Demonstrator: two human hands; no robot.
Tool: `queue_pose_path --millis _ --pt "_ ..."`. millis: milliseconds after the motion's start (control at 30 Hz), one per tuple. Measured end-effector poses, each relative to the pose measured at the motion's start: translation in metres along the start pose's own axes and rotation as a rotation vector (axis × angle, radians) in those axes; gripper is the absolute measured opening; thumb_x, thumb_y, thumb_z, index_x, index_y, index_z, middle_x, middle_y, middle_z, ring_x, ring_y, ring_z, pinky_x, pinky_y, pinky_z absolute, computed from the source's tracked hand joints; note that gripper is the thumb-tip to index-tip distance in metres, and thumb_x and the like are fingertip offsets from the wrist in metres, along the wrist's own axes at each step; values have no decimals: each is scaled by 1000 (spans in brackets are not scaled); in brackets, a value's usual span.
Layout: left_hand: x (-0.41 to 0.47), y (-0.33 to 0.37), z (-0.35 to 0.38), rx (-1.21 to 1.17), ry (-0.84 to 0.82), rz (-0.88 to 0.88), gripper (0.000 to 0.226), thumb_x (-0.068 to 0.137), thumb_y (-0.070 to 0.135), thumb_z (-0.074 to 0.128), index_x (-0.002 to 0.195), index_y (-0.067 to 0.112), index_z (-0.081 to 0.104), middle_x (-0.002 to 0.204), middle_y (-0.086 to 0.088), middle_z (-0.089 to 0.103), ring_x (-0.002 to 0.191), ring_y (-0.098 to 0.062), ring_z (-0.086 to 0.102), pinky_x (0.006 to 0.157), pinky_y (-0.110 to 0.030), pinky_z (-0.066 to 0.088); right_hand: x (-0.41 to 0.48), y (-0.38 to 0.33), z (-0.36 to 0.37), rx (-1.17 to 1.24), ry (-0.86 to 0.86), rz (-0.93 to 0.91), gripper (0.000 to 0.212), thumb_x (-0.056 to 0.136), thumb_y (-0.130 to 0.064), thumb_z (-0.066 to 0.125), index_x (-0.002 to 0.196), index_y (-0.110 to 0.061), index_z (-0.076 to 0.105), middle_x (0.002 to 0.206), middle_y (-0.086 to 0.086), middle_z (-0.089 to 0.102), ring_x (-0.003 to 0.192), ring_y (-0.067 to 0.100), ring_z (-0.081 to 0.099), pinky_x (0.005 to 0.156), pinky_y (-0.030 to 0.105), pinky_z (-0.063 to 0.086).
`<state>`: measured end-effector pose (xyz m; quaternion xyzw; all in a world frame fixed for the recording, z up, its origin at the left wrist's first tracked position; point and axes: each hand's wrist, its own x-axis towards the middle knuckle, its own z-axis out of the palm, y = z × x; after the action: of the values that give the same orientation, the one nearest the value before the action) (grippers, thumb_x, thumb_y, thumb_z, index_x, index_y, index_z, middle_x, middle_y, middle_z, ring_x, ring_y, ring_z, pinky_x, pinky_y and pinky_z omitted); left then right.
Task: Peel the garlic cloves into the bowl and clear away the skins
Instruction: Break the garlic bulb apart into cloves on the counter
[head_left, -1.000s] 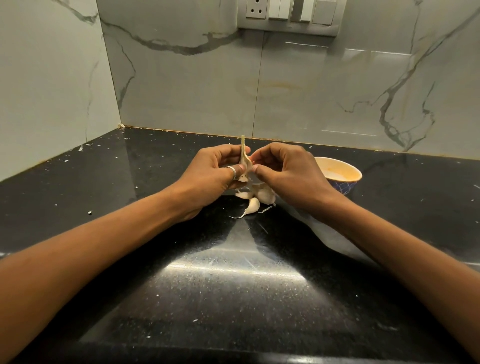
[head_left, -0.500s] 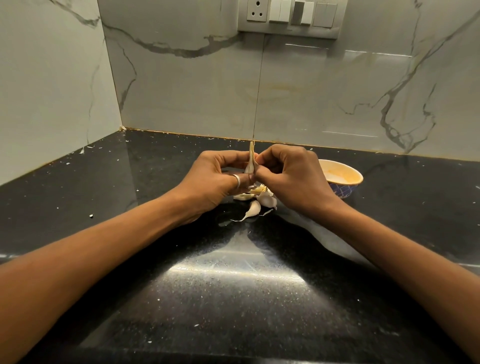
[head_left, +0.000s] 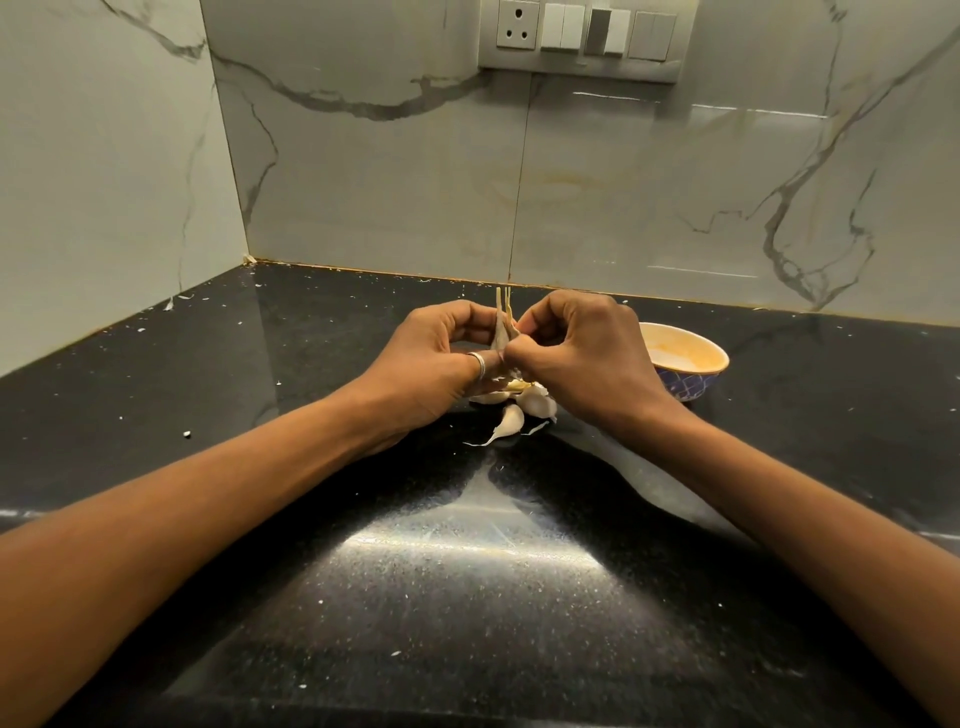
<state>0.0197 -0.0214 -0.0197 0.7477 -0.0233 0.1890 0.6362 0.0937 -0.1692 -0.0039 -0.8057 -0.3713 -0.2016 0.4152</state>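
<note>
A garlic clove (head_left: 502, 332) with a thin dry stem pointing up is held between both hands above the black counter. My left hand (head_left: 441, 364), with a ring on one finger, pinches it from the left. My right hand (head_left: 582, 358) pinches it from the right with curled fingers. Under the hands lie loose unpeeled cloves (head_left: 511, 418) and a bit of skin on the counter. A small bowl (head_left: 688, 371) with a pale orange inside and a blue patterned outside stands just right of my right hand, partly hidden by it.
The black speckled counter (head_left: 467, 597) runs to marble-look wall tiles at the back and left. Small white flecks (head_left: 184, 434) lie scattered on the left part. A switch and socket panel (head_left: 579, 39) sits high on the back wall.
The hands stay together on the clove. The stem now shows split into two thin strands at the top, and the view has shifted slightly.
</note>
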Motion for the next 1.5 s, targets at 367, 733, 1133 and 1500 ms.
queue_pose_path --millis 367,733,1133,1500 --pt "2 2 -3 -122 50 -59 26 93 -8 62 115 4 63 107 -13 73 103 -26 72 81 -35 62 0 2 -3 274 -102 112 14 75 -29 69 77 -16 74 75 2 74 66 17 69 74 53 60" --pt "5 1 -4 -112 85 -60 28 95 -8 57 119 7 60 114 -13 71 106 -26 71 85 -40 61 0 5 -3 281 -147 127 3 92 -12 72 90 -13 74 83 5 77 79 21 76 79 50 63" --pt "7 1 -5 -161 160 -60 29 96 -10 54 120 6 58 116 -10 70 109 -24 69 79 -33 62 0 6 -4 124 -145 60 14 91 -10 71 105 -13 72 82 3 75 80 17 74 85 45 60" --pt "1 3 1 -90 2 17 35 97 -3 58 130 7 59 112 -6 72 97 -14 71 83 -31 61 0 6 -3 121 -116 33 16 94 -29 72 105 -19 77 92 -8 76 87 7 71 85 38 59"
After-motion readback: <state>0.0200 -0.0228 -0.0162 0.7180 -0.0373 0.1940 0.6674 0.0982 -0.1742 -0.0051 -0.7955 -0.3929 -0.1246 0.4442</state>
